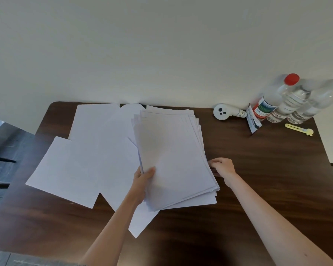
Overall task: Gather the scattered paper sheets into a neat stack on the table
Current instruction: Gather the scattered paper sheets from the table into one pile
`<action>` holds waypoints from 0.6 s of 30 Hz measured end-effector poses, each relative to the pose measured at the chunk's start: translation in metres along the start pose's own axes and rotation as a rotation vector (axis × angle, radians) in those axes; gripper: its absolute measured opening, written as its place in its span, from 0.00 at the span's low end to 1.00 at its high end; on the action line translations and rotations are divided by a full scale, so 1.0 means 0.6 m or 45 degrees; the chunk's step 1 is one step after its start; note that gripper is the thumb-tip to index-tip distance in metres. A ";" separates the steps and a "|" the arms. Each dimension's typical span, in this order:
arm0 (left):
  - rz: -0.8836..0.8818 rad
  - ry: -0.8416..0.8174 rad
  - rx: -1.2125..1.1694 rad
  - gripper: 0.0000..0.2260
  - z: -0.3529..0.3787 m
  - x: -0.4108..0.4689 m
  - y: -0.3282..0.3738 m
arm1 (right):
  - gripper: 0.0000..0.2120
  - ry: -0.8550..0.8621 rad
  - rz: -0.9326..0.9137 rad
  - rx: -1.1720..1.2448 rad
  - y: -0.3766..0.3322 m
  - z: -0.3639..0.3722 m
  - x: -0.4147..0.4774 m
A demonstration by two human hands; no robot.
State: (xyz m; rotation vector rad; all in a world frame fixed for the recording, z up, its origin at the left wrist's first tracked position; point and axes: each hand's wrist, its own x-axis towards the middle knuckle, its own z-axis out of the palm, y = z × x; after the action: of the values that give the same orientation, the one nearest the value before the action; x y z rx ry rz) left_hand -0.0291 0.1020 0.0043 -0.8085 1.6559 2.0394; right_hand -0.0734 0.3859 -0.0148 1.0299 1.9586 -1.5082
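The stack (173,154), judged light, floppy and slippery, at table (267,179) centre with loose sheets (65,169) at its 9 o'clock, is pinched at 8 o'clock by the left grip (144,181) and clasped at 3 o'clock by the right grip (222,167).

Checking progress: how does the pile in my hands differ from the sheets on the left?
The pile is many sheets thick, edges fanned; the loose sheets lie spread, overlapping. The left hand grips the pile, the right hand holds its edge; nothing holds the loose sheets. Both are white paper.
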 end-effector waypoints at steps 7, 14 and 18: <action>0.052 -0.043 0.176 0.18 0.018 0.025 -0.025 | 0.27 -0.262 0.083 0.053 -0.027 -0.005 -0.006; 0.059 0.242 1.000 0.18 0.008 0.040 -0.025 | 0.17 -0.476 -0.175 -0.056 -0.042 0.017 -0.020; 0.100 0.251 1.001 0.13 0.003 0.033 -0.019 | 0.20 -0.506 -0.304 0.005 -0.033 0.029 -0.031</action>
State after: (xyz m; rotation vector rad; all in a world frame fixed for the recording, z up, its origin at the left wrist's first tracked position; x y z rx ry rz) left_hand -0.0373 0.1051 -0.0168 -0.6622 2.3713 1.1767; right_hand -0.0789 0.3620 0.0057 0.4583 1.8357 -1.6891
